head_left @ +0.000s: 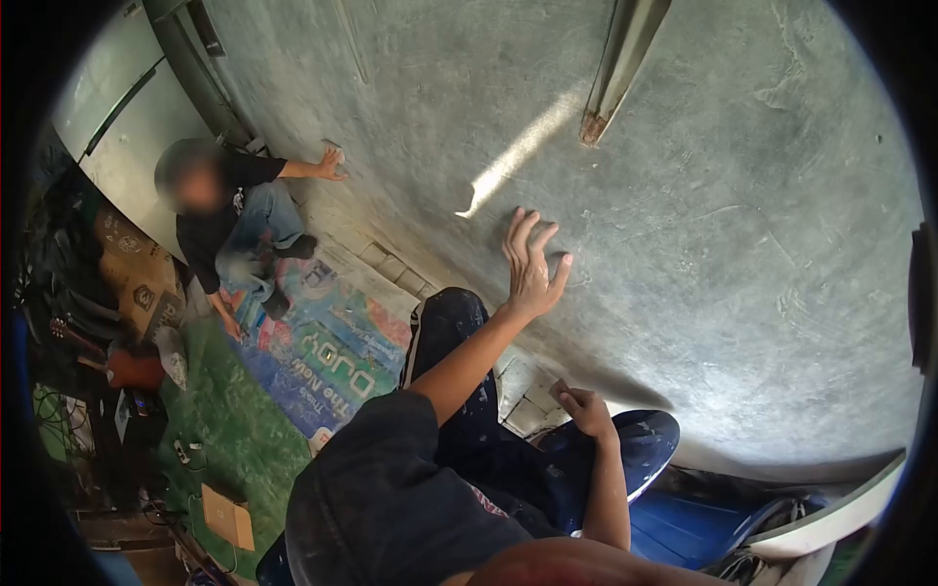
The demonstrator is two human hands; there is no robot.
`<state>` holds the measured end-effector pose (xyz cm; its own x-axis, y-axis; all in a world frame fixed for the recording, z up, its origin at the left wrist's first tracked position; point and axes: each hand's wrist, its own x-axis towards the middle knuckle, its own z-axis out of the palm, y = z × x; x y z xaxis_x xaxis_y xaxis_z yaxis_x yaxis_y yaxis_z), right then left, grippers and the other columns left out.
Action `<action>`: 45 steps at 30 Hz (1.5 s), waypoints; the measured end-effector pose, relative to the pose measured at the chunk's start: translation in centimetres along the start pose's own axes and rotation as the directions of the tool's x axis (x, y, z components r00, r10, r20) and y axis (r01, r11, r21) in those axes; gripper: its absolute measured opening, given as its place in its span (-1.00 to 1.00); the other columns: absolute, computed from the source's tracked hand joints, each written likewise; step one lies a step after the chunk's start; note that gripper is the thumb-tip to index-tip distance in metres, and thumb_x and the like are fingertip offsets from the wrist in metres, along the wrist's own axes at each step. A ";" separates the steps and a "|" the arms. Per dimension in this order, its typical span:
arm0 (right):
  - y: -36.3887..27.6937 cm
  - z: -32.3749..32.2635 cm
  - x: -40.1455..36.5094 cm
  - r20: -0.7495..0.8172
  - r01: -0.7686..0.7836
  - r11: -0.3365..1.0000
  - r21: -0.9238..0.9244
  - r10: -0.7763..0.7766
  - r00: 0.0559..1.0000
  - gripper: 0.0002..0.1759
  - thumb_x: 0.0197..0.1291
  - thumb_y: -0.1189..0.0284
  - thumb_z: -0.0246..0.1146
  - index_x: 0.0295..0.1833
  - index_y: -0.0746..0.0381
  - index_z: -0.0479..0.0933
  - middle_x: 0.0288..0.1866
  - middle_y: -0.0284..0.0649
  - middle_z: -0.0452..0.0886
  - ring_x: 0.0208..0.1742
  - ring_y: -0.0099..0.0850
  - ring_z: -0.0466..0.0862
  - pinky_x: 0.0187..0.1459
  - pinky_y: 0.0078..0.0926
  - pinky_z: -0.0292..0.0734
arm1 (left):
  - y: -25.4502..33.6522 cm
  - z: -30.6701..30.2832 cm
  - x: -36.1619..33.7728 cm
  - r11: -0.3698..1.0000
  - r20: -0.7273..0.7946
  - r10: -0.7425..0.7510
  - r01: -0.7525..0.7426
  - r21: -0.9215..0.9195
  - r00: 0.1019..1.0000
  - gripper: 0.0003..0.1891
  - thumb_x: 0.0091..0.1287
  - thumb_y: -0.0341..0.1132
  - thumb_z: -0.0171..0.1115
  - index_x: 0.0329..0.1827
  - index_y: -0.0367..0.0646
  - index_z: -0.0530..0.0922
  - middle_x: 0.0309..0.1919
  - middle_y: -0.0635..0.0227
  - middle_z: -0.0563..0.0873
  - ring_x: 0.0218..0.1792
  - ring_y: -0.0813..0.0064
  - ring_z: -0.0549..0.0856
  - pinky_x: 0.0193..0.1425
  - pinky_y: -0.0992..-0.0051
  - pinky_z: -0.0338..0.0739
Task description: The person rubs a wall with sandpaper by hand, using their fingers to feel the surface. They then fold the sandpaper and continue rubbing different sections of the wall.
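My left hand [532, 278] is raised to the grey plastered wall [723, 254], fingers spread and fingertips right at its surface. Below it, close to my bent knee, my right hand [589, 414] is closed, fingers curled around a small grey-brown piece [560, 389] that sticks out at the top; I cannot tell what it is. My dark trousers [454, 337] are speckled with pale spots. A strip of sunlight falls on the wall above my left hand.
Another person [234, 215] sits at the left, one hand on the wall. A printed banner [332, 366] covers the green floor [210, 420]. A metal channel [625, 68] runs down the wall. Nearby are a blue plastic surface [684, 527], a cardboard piece [228, 518] and a refrigerator [132, 127].
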<state>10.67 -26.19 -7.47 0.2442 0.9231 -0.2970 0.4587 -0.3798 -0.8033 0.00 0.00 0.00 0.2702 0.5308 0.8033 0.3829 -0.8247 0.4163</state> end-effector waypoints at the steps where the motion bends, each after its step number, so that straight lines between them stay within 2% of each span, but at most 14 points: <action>1: -0.2 0.3 -0.4 0.058 -0.025 0.997 -0.069 0.029 0.998 -0.49 0.25 0.01 0.18 0.06 0.20 0.64 -0.12 0.08 0.69 0.00 -0.09 0.68 0.06 -0.22 0.50 | -0.6 0.4 -1.0 0.997 0.026 0.075 -0.075 0.001 0.997 -0.06 0.37 0.12 0.11 0.59 -0.10 -0.24 0.56 -0.05 -0.29 0.54 -0.14 -0.26 0.49 -0.23 -0.31; 3: -0.8 -0.7 0.1 0.105 -0.045 0.985 -0.168 0.064 0.992 -0.51 0.25 0.00 0.18 0.05 0.15 0.65 -0.11 0.06 0.69 -0.02 -0.07 0.68 0.03 -0.23 0.51 | -1.9 2.8 -3.3 0.990 0.025 0.140 -0.140 -0.012 0.990 -0.08 0.40 0.13 0.06 0.59 -0.11 -0.25 0.55 -0.06 -0.35 0.54 -0.16 -0.34 0.47 -0.25 -0.39; 6: -2.3 -0.2 0.2 0.245 -0.158 0.932 -0.326 0.245 0.938 -0.54 0.28 0.09 0.19 0.11 0.18 0.62 -0.09 0.01 0.70 -0.06 -0.12 0.69 0.00 -0.28 0.51 | -3.2 4.2 -7.5 0.998 0.118 -0.027 0.021 0.053 0.993 -0.01 0.41 0.25 -0.08 0.55 -0.07 -0.51 0.50 -0.14 -0.53 0.49 -0.21 -0.52 0.43 -0.32 -0.48; 10: -2.1 0.0 0.5 0.230 -0.125 0.937 -0.325 0.206 0.951 -0.53 0.23 -0.01 0.18 0.04 0.08 0.67 -0.13 0.00 0.70 -0.05 -0.07 0.69 0.00 -0.23 0.51 | -3.2 4.4 -7.9 0.997 0.174 -0.054 0.044 0.062 0.983 0.02 0.42 0.21 -0.05 0.53 -0.14 -0.54 0.45 -0.23 -0.60 0.45 -0.28 -0.58 0.43 -0.29 -0.49; 19: -4.3 0.3 -0.3 0.218 -0.098 0.902 -0.421 0.206 0.954 -0.59 0.29 0.15 0.17 0.08 0.17 0.64 -0.08 0.03 0.69 -0.03 -0.04 0.67 0.02 -0.25 0.51 | -2.0 4.1 -7.6 0.996 0.214 -0.087 0.085 0.021 0.973 0.09 0.39 0.24 0.00 0.49 -0.17 -0.62 0.43 -0.26 -0.64 0.43 -0.29 -0.64 0.40 -0.30 -0.53; 22: -6.3 0.4 -1.1 0.152 -0.100 0.931 -0.352 0.162 0.975 -0.62 0.30 0.19 0.17 0.07 0.18 0.64 -0.10 0.05 0.69 -0.04 -0.05 0.67 0.02 -0.27 0.51 | -1.9 4.2 -7.5 0.996 0.210 -0.087 0.089 0.001 0.974 0.10 0.38 0.24 0.00 0.49 -0.18 -0.62 0.42 -0.29 -0.65 0.42 -0.32 -0.64 0.39 -0.32 -0.54; 25: -7.1 0.5 -1.4 0.062 0.004 0.965 -0.262 0.013 0.998 -0.68 0.30 0.31 0.18 0.06 0.24 0.63 -0.11 0.07 0.69 -0.04 -0.03 0.67 0.02 -0.25 0.51 | -1.9 4.5 -7.8 0.997 0.205 -0.074 0.079 -0.018 0.976 0.11 0.38 0.23 0.02 0.49 -0.20 -0.62 0.41 -0.31 -0.65 0.41 -0.35 -0.64 0.37 -0.35 -0.54; 27: -7.9 0.5 -1.5 -0.203 0.159 0.986 0.044 -0.147 0.968 -0.73 0.30 0.43 0.19 0.04 0.30 0.63 -0.07 0.06 0.69 0.01 -0.05 0.66 0.08 -0.25 0.49 | -2.0 4.8 -8.0 0.994 0.191 -0.107 0.107 0.010 0.976 0.10 0.37 0.29 -0.03 0.50 -0.25 -0.56 0.43 -0.35 -0.59 0.42 -0.39 -0.58 0.37 -0.36 -0.54; 29: -10.0 -1.1 -1.6 -0.387 0.358 0.901 -0.244 -0.429 0.816 -0.74 0.30 0.51 0.18 0.06 0.32 0.61 0.01 0.00 0.68 0.09 -0.09 0.63 0.17 -0.24 0.43 | -1.8 4.6 -7.7 0.996 0.183 -0.086 0.084 0.015 0.979 0.11 0.37 0.27 -0.02 0.50 -0.27 -0.55 0.43 -0.36 -0.58 0.42 -0.40 -0.57 0.37 -0.36 -0.53; 31: -12.0 -2.3 -2.1 -0.536 0.384 0.896 -0.223 -0.442 0.720 -0.68 0.30 0.55 0.12 0.14 0.31 0.57 0.16 -0.04 0.62 0.25 -0.12 0.55 0.29 -0.21 0.34 | -1.6 4.2 -7.8 0.996 0.179 -0.085 0.081 0.032 0.980 0.11 0.37 0.26 0.00 0.50 -0.29 -0.54 0.42 -0.38 -0.57 0.42 -0.42 -0.57 0.38 -0.36 -0.52; 35: -13.4 -4.1 -2.6 -0.677 0.306 0.827 -0.472 -0.562 0.475 -0.65 0.28 0.59 0.05 0.14 0.30 0.59 0.23 -0.03 0.57 0.31 -0.08 0.51 0.33 -0.20 0.31 | -1.6 3.9 -7.5 0.994 0.241 -0.105 0.103 0.021 0.965 0.13 0.37 0.16 0.09 0.47 -0.30 -0.62 0.39 -0.39 -0.64 0.41 -0.39 -0.62 0.38 -0.31 -0.56; 39: -13.1 -5.2 -2.7 -0.828 0.403 0.818 -0.410 -0.519 0.211 -0.60 0.31 0.62 -0.03 0.23 0.45 0.45 0.25 0.17 0.51 0.30 0.04 0.50 0.35 -0.13 0.32 | -1.7 3.8 -7.6 0.996 0.244 -0.092 0.091 0.013 0.965 0.13 0.38 0.15 0.08 0.46 -0.31 -0.62 0.39 -0.38 -0.65 0.40 -0.40 -0.63 0.38 -0.32 -0.54; 43: -14.4 -9.4 -1.9 -0.811 0.387 0.720 -0.576 -0.563 -0.158 -0.61 0.39 0.63 -0.12 0.23 0.49 0.44 0.28 0.13 0.49 0.37 0.02 0.43 0.39 -0.04 0.30 | -1.7 4.0 -7.5 0.995 0.243 -0.095 0.091 0.026 0.965 0.13 0.38 0.16 0.08 0.46 -0.33 -0.62 0.38 -0.37 -0.66 0.40 -0.40 -0.63 0.38 -0.33 -0.52; 45: -15.8 -11.3 -2.0 -0.771 0.163 0.755 -0.635 -0.603 -0.206 -0.64 0.42 0.58 -0.08 0.19 0.49 0.47 0.26 0.11 0.51 0.37 0.00 0.44 0.39 -0.04 0.29 | -1.7 4.0 -7.6 0.995 0.252 -0.102 0.097 0.034 0.962 0.14 0.38 0.16 0.08 0.46 -0.34 -0.62 0.39 -0.38 -0.65 0.40 -0.41 -0.62 0.38 -0.33 -0.51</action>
<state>12.53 -22.71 11.68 0.3316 -0.0070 0.9434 0.9286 -0.1742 -0.3277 0.85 -1.79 -8.54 0.4435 0.6443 0.6230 0.4367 -0.7624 0.4775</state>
